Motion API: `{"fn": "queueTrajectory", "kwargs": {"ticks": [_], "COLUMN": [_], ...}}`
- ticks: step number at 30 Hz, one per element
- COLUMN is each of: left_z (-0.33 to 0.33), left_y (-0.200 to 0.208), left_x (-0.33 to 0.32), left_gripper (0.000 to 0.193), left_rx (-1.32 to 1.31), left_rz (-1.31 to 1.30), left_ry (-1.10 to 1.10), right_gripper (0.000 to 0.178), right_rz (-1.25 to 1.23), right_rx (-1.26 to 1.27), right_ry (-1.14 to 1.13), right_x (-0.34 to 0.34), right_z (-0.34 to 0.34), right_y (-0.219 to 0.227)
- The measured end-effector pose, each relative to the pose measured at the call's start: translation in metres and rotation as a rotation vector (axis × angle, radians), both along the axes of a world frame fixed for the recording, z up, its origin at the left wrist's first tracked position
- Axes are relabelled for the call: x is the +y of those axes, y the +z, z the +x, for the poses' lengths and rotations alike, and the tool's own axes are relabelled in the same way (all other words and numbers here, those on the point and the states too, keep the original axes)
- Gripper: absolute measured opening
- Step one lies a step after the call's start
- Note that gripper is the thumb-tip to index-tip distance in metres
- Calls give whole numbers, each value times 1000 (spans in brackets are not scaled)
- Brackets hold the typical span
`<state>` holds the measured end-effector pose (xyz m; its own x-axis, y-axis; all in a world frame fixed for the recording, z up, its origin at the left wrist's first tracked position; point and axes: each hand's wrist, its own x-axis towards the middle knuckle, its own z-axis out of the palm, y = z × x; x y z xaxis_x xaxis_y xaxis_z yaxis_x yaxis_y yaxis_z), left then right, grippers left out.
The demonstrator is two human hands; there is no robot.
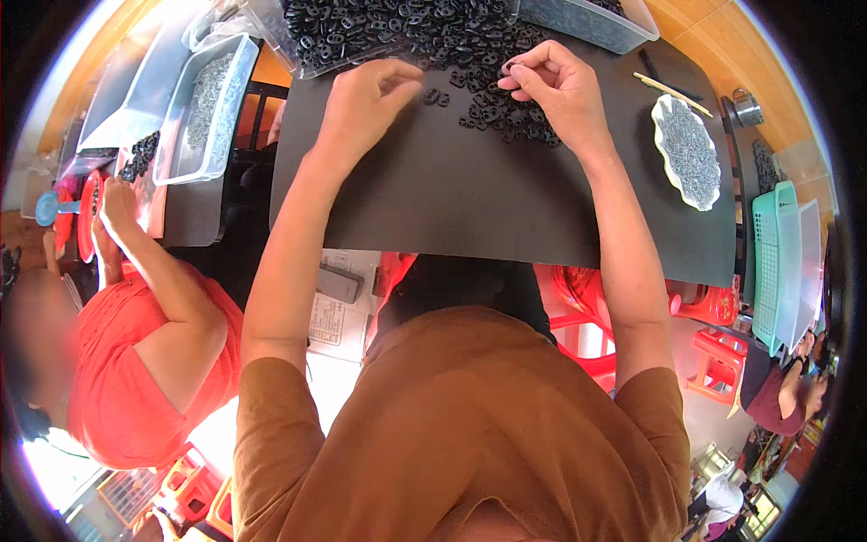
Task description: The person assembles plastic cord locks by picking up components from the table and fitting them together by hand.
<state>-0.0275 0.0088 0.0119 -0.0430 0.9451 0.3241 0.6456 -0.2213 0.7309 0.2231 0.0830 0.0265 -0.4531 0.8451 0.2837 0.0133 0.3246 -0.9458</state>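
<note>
Currently, two loose pieces (433,96) lie just off the near edge of the black pile (452,29), nearer the left hand (366,104), grip unclear; the right hand (571,95) pinches a small piece (508,69).

From the wearer's head, one wide fisheye camera is looking down over the torso (470,425) toward the nearby tabletop (442,199).

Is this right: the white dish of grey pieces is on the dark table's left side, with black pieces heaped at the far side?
One error: the head view shows the white dish on the right side of the dark table, not left. It holds grey pieces, and black pieces are heaped at the far side.
</note>
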Motion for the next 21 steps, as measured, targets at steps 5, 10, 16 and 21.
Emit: {"fn": "queueTrajectory", "kwargs": {"ticks": [5,10,16,21], "left_z": [15,13,7,8], "left_y": [7,-6,-7,-7], "left_x": [-3,6,10,12], "left_gripper": [28,25,24,27], "left_rx": [205,392,228,-828], "left_rz": [73,157,-41,-197], "left_ry": [-79,-146,-124,-203], "right_gripper": [5,7,6,6], "right_rz": [-19,1,-58,-100], "right_rx": [6,7,-4,-62], "right_ry": [-15,-35,19,47], "right_x": [2,7,0,-7], "right_z": [2,3,-3,-10], "right_y": [-2,-7,-10,-11]}}
